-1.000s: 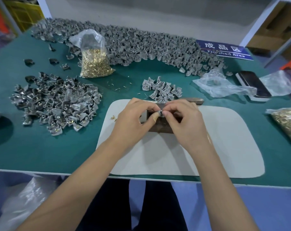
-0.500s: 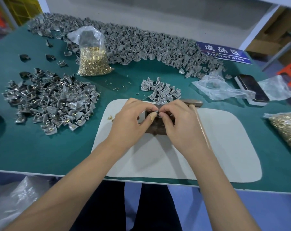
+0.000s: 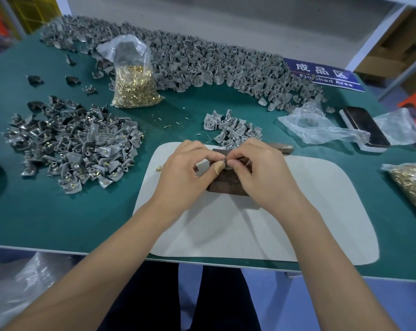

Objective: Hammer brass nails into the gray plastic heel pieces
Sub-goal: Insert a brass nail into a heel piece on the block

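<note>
Nail-setting step: left hand (image 3: 186, 169) and right hand (image 3: 258, 173) fingertips pinch one heel piece (image 3: 223, 161) over block (image 3: 228, 185); hammer pickup likely next.

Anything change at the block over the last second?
Hardly. Both hands, left hand and right hand, still pinch the small heel piece over the dark block, fingertips shifted only slightly. The hammer behind and the piles are unmoved.
</note>
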A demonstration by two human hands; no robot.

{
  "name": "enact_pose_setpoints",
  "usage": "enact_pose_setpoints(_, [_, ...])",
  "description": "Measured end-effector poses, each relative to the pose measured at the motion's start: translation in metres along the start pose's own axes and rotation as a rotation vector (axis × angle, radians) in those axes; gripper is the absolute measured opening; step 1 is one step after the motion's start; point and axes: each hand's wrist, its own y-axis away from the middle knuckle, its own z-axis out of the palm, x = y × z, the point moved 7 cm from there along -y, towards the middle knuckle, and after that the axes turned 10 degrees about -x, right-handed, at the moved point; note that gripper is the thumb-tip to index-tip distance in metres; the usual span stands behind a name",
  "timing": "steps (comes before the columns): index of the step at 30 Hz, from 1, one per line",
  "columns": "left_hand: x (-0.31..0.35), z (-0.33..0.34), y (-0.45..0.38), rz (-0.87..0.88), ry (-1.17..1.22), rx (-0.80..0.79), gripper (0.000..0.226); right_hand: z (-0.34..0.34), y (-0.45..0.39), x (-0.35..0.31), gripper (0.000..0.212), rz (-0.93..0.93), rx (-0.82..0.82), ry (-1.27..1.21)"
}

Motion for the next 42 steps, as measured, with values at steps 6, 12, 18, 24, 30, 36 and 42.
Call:
enact_pose_setpoints(6, [-0.003,0.001,-0.001,0.006,0.03,0.004,0.005,-0.002,-0.012,0.003,0.013,0.001,-0.13,-0.045])
enact_pose_setpoints(12, [-0.002,0.001,-0.001,0.004,0.04,-0.006,0.004,0.001,-0.007,0.011,0.015,0.032,-0.051,-0.126])
enact_pose_setpoints(18, [-0.004,0.001,-0.002,-0.008,0.065,-0.01,0.005,0.005,0.001,0.015,0.013,0.071,0.046,-0.295])
enact_pose_setpoints(24, [-0.008,0.002,-0.002,-0.028,0.07,-0.013,0.006,-0.001,0.004,0.002,0.014,0.041,0.041,-0.233])
enact_pose_setpoints(30, [-0.01,0.002,-0.004,-0.025,0.076,-0.021,0.007,-0.003,-0.011,-0.021,0.016,-0.012,-0.108,0.208])
enact_pose_setpoints(36, [-0.012,0.002,-0.006,-0.031,0.086,-0.017,0.008,-0.002,-0.017,-0.026,0.019,0.037,-0.163,0.3])
enact_pose_setpoints(42, [-0.016,0.002,-0.005,-0.071,0.113,-0.014,0.006,-0.003,-0.018,-0.024,0.018,0.091,-0.156,0.281])
